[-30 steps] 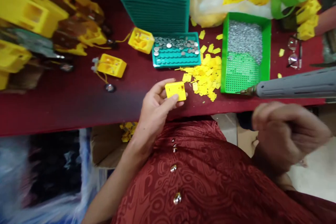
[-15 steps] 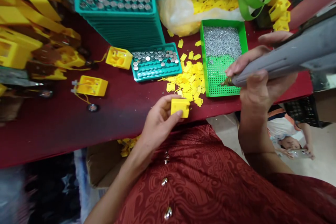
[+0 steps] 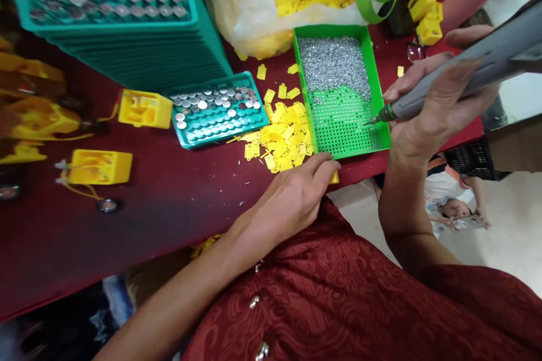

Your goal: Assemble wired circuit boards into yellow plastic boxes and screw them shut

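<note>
My left hand (image 3: 298, 192) is closed round a small yellow plastic case (image 3: 334, 177), near the front corner of the green basket. Most of the case is hidden behind the fingers. In my right hand (image 3: 427, 107) I grip a grey electric screwdriver (image 3: 459, 76), its tip pointing left over the basket's right part. The green basket (image 3: 375, 62) holds a heap of small silver screws (image 3: 334, 65) at its far end. Left of it lies a pile of flat yellow plastic pieces (image 3: 288, 135).
A teal tray (image 3: 199, 136) of button cells lies beside a tall stack of teal trays (image 3: 161, 56). Two yellow cases (image 3: 146, 109) with wires sit at left. Behind stands a plastic bag (image 3: 237, 11) of yellow pieces. Another person (image 3: 451, 194) is at the lower right, beyond the table.
My left hand has moved right and turned over with the yellow case, now largely hiding it. The screwdriver tip has shifted slightly within the basket area. The view has swung to the right.
</note>
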`<state>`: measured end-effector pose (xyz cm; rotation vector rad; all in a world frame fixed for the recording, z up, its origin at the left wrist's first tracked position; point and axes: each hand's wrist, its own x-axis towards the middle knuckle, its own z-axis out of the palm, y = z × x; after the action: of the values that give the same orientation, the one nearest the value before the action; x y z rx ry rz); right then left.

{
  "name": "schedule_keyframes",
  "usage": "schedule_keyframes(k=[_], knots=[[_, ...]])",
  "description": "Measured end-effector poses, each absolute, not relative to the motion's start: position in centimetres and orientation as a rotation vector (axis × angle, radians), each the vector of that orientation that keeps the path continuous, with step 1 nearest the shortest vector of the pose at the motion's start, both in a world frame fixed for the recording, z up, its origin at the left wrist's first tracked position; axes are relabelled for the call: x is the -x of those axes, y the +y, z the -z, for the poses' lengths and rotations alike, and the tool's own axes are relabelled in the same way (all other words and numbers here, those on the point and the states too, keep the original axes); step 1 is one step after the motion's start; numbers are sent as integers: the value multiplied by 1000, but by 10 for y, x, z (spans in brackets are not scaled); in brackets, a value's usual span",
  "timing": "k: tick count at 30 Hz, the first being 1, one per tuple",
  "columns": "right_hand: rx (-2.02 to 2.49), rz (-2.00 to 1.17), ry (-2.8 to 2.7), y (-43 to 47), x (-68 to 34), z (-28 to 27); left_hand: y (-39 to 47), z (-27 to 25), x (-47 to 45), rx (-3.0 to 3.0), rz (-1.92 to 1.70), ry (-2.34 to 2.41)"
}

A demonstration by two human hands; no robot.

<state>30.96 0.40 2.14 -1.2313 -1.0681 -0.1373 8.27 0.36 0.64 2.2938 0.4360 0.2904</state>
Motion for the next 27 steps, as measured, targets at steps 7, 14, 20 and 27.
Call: schedule_keyframes(k=[7,14,20,27], knots=[[1492,168,-1115,-26,-302,-9,-9,-6,-74,-2152,-418,332],[1753,133,-1074,-33,-300,-5,-7,-4,-62,-1666,-533,700],[1592,135,-1037,-29,-302,-6,0,6,-51,-1130,-645,960],[1142,41,-1018,-21,-308,-1,3,12,-47,-1047,-690,1021]])
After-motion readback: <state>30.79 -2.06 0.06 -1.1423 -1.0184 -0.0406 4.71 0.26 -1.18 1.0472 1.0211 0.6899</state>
